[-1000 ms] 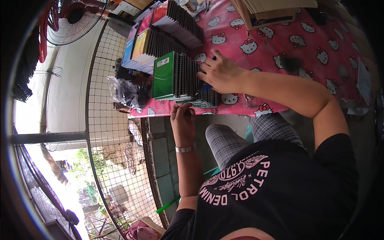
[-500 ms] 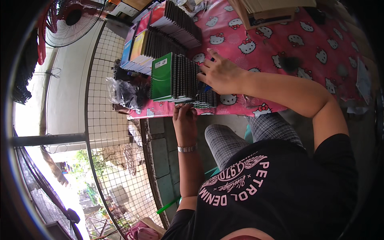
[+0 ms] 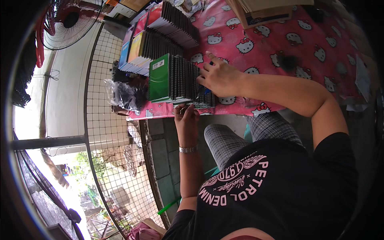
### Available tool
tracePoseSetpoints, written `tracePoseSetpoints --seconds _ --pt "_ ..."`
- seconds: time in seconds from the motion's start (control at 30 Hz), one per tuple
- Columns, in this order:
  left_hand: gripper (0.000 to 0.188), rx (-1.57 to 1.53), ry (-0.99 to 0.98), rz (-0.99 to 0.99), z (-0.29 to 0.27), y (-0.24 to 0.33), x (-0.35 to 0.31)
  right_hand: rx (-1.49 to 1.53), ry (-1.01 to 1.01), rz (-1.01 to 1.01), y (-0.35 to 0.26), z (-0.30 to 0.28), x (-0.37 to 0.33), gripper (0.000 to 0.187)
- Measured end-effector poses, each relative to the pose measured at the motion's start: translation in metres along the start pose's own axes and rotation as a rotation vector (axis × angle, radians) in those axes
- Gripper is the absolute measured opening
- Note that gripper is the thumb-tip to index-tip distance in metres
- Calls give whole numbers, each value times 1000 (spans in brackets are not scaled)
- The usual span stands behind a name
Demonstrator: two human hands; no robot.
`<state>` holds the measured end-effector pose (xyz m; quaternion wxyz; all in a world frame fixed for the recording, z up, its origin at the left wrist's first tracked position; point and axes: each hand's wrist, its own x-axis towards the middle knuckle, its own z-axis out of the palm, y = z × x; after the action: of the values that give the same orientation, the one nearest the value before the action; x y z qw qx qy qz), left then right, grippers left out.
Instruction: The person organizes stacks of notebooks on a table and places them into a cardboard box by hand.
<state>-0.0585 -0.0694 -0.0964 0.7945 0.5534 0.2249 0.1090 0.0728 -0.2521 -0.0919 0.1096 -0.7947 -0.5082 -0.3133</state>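
A row of spiral-bound notebooks with green covers (image 3: 159, 82) stands on the table near its front edge, black coils facing up and right. At the near lower edge of this row is my left hand (image 3: 186, 115), its fingers bent and closed on the notebooks' edges. My right hand (image 3: 222, 78) reaches across from the right, with curled fingers against the coil side at the row's right end. Something blue (image 3: 207, 91) shows beneath those fingers; its kind is mostly hidden by the hand.
More spiral notebooks with yellow and blue covers (image 3: 136, 50) and red covers (image 3: 155, 15) stand behind. A crumpled clear plastic bag (image 3: 120, 96) lies left of them. A cardboard box (image 3: 266, 16) sits at the back of the pink patterned tablecloth (image 3: 256, 52). Wire mesh (image 3: 108, 132) and a fan (image 3: 72, 20) are leftward.
My left fingers have shifted slightly to the right along the near edge of the green notebooks. My right hand stays at the coil side, with its fingers slightly moved.
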Motion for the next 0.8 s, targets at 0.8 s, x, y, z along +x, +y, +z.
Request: tracePoseSetpoints --seconds 0.8 --pt "24 55 29 31 -5 -20 1 215 -247 128 -6 11 -5 17"
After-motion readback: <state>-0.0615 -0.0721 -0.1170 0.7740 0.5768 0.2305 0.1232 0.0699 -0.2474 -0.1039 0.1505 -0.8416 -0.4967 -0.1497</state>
